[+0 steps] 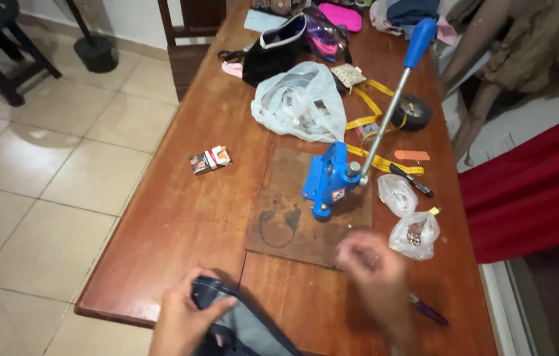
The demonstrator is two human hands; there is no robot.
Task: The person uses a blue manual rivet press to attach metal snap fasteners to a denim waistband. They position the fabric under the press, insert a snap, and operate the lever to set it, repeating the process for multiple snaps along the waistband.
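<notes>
At the near edge of the wooden table [180, 217] we log, by size — dark denim garment [246, 326], soft and limp, likely best taken at its thick seamed hem, overhanging the edge; blue lever press [329, 181] mid-table on a board [293, 217]. Our left hand [184, 320] is closed over the denim's hem. Our right hand [375, 270] is blurred — its grasp we cannot tell. Small bag of metal studs [414, 234] towards the right edge.

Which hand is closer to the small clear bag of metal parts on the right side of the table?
The right hand. It is blurred, just below and left of the small bag. The left hand is far to the left, holding dark denim cloth at the table edge.
</notes>
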